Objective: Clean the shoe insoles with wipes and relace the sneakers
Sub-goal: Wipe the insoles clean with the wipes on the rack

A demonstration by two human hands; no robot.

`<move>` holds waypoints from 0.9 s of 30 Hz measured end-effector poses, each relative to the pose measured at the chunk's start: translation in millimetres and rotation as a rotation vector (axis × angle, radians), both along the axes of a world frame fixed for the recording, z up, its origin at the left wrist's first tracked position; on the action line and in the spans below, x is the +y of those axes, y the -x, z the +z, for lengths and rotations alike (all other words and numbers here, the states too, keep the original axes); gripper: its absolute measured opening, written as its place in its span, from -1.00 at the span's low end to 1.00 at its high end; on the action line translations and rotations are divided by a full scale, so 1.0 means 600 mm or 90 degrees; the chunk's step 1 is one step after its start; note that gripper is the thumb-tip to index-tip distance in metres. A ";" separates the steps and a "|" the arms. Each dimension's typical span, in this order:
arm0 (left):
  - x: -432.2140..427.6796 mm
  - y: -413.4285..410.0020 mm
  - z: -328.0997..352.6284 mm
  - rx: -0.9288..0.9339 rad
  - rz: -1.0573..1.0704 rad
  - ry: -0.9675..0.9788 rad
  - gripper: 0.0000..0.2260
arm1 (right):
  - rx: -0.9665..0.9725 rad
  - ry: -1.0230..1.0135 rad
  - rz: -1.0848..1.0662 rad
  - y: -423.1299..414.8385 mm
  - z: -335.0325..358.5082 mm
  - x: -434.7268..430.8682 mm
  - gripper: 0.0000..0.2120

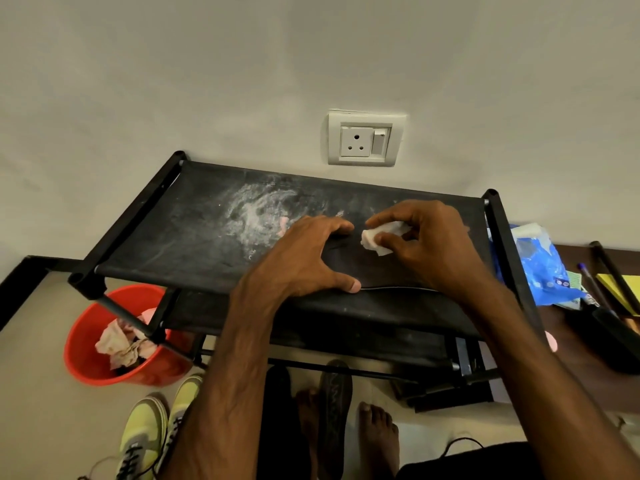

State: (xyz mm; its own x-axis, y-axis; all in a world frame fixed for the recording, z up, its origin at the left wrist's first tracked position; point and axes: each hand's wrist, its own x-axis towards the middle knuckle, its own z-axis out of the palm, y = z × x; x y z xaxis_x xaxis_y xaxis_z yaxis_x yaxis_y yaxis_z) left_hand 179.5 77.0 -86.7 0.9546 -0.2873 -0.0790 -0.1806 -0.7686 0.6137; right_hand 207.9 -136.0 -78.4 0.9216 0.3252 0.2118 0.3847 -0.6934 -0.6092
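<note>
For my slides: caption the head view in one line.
Left hand holds a black insole on the rack; right hand pinches a white wipe.

- A black fabric-topped rack (173, 244), smeared with white dust, stands against the wall.
- A white wall socket (366, 139) sits above it.
- A red bucket (80, 356) stands on the floor, left.
- A pen (590, 280) lies beside a yellow pad (610, 283), far right.
</note>
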 end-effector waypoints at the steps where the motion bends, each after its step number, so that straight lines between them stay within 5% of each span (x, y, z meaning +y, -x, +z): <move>1: -0.001 0.000 -0.001 0.001 0.004 -0.001 -0.18 | 0.002 0.034 -0.003 -0.004 -0.001 0.002 -0.77; 9: -0.008 0.001 0.001 0.017 0.022 0.006 -0.22 | 0.071 0.220 0.066 -0.016 0.007 0.017 -0.76; 19: -0.011 0.000 -0.001 0.030 0.030 0.004 -0.23 | 0.154 0.252 0.120 0.030 0.028 0.007 -0.83; 27: -0.014 -0.003 -0.002 0.047 0.037 0.006 -0.23 | 0.079 0.199 0.060 0.007 0.001 0.039 -0.73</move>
